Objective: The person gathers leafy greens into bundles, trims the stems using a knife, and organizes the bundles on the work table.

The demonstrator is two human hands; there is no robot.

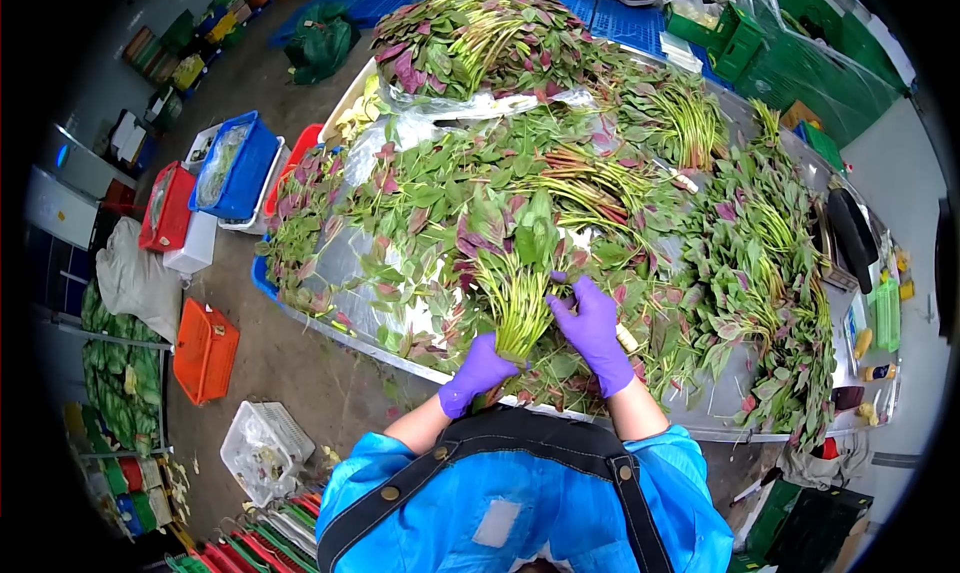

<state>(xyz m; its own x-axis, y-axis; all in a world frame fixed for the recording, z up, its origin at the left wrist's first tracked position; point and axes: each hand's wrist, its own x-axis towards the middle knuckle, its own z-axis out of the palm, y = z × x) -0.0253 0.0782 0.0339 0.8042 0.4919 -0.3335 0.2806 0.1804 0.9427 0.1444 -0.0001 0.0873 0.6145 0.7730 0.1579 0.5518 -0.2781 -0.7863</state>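
Head view: leafy bunch (518, 298), long axis forward, leaves (535, 243) farthest.

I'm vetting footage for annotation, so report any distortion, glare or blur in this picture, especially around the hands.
Head view: strong fisheye distortion, with black corners and the front edge of the grey metal table bowed; head view: bright glare on the clear plastic film; head view: the purple-gloved left hand and purple-gloved right hand look fairly sharp, as does the green-stemmed leafy bunch.
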